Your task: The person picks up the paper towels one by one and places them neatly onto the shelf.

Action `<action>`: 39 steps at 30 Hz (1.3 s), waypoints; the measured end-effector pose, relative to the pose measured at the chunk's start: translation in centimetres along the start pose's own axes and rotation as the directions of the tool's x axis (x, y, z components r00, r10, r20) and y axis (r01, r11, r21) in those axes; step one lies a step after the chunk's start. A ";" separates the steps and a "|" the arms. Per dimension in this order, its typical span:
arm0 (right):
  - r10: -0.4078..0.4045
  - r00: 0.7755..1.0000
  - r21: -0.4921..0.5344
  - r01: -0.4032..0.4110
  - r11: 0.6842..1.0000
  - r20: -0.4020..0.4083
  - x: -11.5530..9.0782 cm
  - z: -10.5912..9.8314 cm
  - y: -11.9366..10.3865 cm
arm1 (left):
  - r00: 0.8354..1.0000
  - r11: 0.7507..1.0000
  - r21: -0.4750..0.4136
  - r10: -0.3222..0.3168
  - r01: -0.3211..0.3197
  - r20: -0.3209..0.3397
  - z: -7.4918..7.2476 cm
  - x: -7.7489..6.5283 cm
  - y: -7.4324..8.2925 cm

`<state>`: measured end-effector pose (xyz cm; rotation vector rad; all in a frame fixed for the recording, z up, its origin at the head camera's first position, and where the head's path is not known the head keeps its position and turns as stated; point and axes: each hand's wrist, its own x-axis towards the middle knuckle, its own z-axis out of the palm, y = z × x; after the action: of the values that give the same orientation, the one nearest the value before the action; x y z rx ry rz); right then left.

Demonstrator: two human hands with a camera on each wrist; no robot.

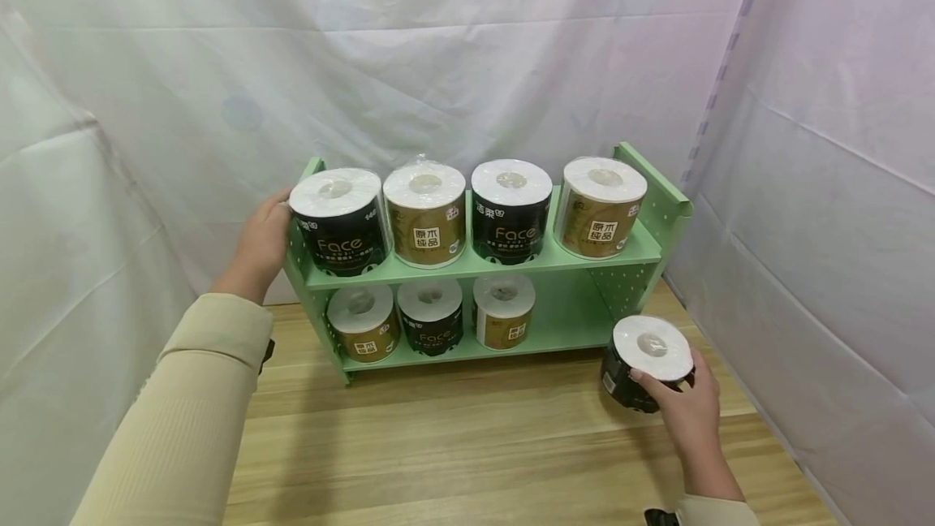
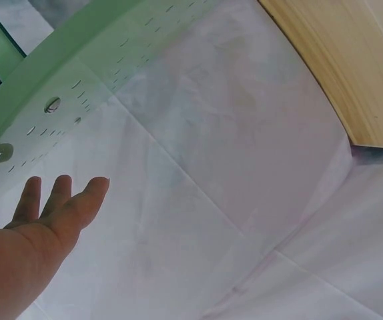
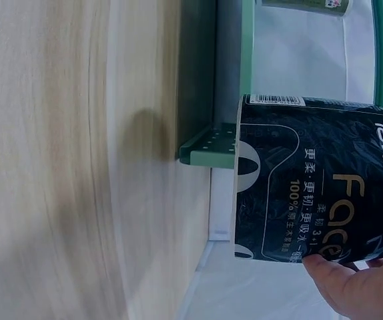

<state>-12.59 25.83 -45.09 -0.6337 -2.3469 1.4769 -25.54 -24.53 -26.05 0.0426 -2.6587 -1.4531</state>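
Note:
In the head view my right hand (image 1: pixel 689 406) grips a black-wrapped toilet paper roll (image 1: pixel 652 351) in front of the shelf's right end. The roll's printed side (image 3: pixel 311 180) fills much of the right wrist view, above the wooden surface, with a thumb and fingertips pressed on the wrapper. At the far left, my left hand (image 1: pixel 261 246) rests against the upper side panel of the green two-tier shelf (image 1: pixel 467 269). Its fingers look straight and spread beside the perforated panel (image 2: pixel 98 73) in the left wrist view.
On the top tier stand black rolls (image 1: pixel 511 213) alternating with brown rolls (image 1: pixel 426 226). The lower tier holds two brown rolls around a black roll (image 1: pixel 431 323), with bare board at its right end. White cloth (image 1: pixel 453 63) hangs around the wooden table (image 1: pixel 453 445).

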 end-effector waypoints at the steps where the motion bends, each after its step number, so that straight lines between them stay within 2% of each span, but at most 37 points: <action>1: 0.003 1.000 0.003 -0.003 1.000 0.003 0.0 0.0 -0.1 | 1.000 1.000 0.001 0.002 -0.002 0.000 0.0 0.0 0.0; 12: -0.031 0.999 0.024 0.031 0.999 0.020 0.0 0.6 -1.0 | 1.000 1.000 0.009 0.015 -0.015 -0.004 0.0 0.1 -0.1; 20: -0.024 0.999 0.046 0.022 0.999 0.049 0.1 1.1 -1.8 | 0.999 0.999 0.006 0.043 -0.043 -0.005 0.0 0.0 0.0; 28: -0.055 0.997 0.047 0.053 0.998 0.055 0.3 1.7 -2.4 | 0.999 0.999 -0.001 0.037 -0.037 -0.011 0.0 -0.2 0.2; 35: -0.032 0.997 0.061 0.028 0.998 0.068 0.4 2.3 -2.8 | 1.000 1.000 0.002 0.029 -0.029 -0.009 0.0 -0.3 0.2; 39: -0.063 0.996 0.081 0.058 0.995 0.062 0.7 2.9 -3.0 | 1.000 1.000 0.003 0.020 -0.020 -0.008 0.0 -0.2 0.2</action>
<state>-15.14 22.78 -43.58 -0.4973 -2.3206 1.5771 -25.30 -24.40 -25.96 0.0220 -2.6468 -1.4401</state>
